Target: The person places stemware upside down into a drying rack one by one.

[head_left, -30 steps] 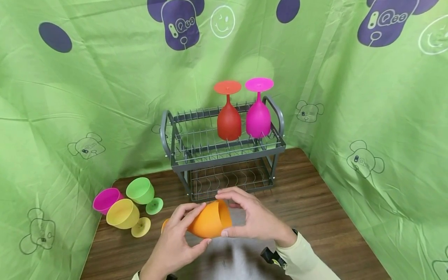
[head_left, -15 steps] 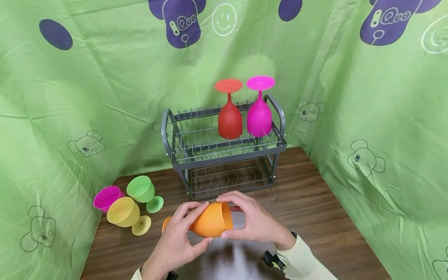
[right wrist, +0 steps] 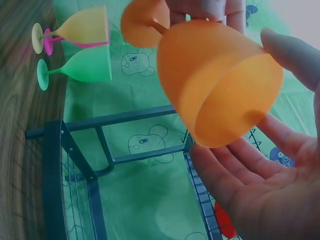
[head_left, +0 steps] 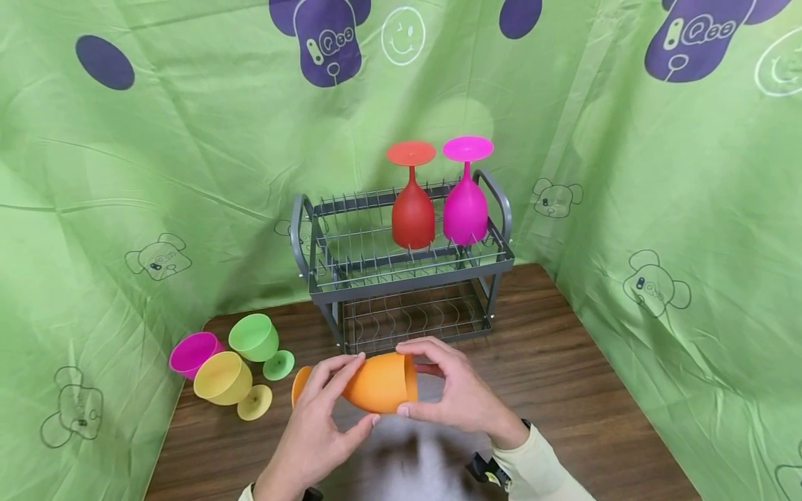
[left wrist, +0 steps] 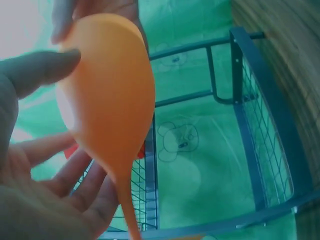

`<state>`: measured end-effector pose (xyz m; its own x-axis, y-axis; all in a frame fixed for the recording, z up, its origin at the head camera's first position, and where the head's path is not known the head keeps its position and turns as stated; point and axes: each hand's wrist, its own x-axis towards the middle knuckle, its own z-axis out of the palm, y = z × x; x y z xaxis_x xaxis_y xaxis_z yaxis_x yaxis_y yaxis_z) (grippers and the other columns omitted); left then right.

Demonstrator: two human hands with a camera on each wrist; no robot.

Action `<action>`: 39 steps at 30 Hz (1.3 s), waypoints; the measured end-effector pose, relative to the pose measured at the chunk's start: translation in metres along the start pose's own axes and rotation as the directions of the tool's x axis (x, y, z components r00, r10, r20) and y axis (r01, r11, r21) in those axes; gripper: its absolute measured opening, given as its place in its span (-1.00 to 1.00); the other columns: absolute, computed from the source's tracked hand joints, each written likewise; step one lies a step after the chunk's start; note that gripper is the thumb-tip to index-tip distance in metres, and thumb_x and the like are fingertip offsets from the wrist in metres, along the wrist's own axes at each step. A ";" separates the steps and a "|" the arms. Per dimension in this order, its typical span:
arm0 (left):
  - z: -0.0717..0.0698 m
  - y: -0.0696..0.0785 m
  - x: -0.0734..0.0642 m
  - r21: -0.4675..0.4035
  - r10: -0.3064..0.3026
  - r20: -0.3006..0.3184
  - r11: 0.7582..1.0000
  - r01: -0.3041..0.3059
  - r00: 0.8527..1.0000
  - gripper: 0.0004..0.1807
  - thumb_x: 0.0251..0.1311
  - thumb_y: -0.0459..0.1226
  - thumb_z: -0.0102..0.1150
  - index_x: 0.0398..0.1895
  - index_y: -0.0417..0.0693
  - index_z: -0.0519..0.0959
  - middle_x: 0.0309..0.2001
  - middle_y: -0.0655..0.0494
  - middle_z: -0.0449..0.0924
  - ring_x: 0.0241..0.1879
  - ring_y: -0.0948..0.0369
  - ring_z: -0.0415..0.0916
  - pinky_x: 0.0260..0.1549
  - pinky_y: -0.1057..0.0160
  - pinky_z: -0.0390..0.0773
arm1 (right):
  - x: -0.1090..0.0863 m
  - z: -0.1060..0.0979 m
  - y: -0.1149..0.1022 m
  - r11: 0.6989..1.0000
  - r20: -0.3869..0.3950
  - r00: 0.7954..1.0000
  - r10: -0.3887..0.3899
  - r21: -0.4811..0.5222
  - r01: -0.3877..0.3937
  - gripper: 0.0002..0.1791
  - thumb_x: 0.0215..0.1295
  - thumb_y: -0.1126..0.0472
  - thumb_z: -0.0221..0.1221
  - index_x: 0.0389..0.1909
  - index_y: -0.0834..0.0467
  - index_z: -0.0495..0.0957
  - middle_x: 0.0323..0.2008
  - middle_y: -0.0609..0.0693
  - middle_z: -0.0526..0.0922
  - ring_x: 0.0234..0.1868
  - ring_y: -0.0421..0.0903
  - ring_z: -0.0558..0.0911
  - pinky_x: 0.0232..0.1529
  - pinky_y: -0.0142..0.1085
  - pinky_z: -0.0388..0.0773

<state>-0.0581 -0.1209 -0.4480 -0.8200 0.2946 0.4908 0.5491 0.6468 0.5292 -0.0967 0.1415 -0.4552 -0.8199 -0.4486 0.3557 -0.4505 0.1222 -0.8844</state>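
Note:
Both hands hold an orange goblet [head_left: 378, 383] on its side in front of the dish rack, its mouth pointing right. My left hand [head_left: 319, 424] grips the bowl near the stem, thumb below and fingers above; the foot shows past it on the left. At the rim, my right hand [head_left: 454, 393] pinches the bowl between thumb and fingers. In the right wrist view the goblet's hollow inside [right wrist: 240, 105] is visible. A red goblet [head_left: 413, 216] and a magenta goblet [head_left: 465, 212] stand upside down on the upper tier of the rack [head_left: 407, 282].
Left on the wooden table [head_left: 564, 376] stand a green goblet [head_left: 253, 339], a yellow goblet [head_left: 222, 379] and another magenta goblet [head_left: 195, 353], close together. Green printed cloth [head_left: 207, 139] walls the table at the back and sides. The rack's lower tier [head_left: 413, 320] is wire.
The orange goblet has risen slightly and levelled, its rim turning a little away to the right. Both hands keep their hold on it. The goblets on rack and table stay put.

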 end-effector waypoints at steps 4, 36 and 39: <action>0.002 0.008 -0.003 -0.114 -0.010 -0.165 0.993 -0.009 0.986 -0.06 -0.14 -0.31 0.70 0.45 0.04 0.54 0.29 0.05 0.54 0.25 0.17 0.50 0.29 0.57 0.37 | -0.002 0.003 0.006 0.993 -0.060 0.998 -0.002 0.117 0.009 -0.21 0.11 0.25 0.59 0.38 0.06 0.51 0.32 0.10 0.57 0.28 -0.06 0.63 0.29 -0.12 0.68; 0.035 0.029 -0.001 -0.980 -0.538 0.044 0.142 0.142 0.842 -0.41 0.45 -0.58 0.02 0.51 -0.28 0.21 0.29 -0.04 0.46 0.22 0.19 0.55 0.21 0.23 0.68 | -0.003 0.047 0.014 0.705 -0.218 0.961 0.167 0.708 0.038 -0.23 0.26 0.44 0.40 0.43 0.42 0.27 0.23 0.06 0.53 0.24 -0.09 0.63 0.20 -0.20 0.72; 0.036 0.028 0.002 -0.981 -0.565 0.061 0.119 0.155 0.823 -0.39 0.45 -0.58 0.04 0.51 -0.29 0.21 0.29 -0.05 0.44 0.22 0.19 0.54 0.21 0.22 0.69 | -0.004 0.049 0.014 0.706 -0.215 0.961 0.173 0.708 0.031 -0.23 0.27 0.42 0.41 0.43 0.42 0.26 0.24 0.07 0.52 0.25 -0.08 0.63 0.19 -0.19 0.72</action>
<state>-0.0501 -0.0767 -0.4568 -0.9948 -0.0801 0.0627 0.0972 -0.5673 0.8178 -0.0827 0.1019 -0.4838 -0.9420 -0.2198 0.2536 -0.0934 -0.5540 -0.8273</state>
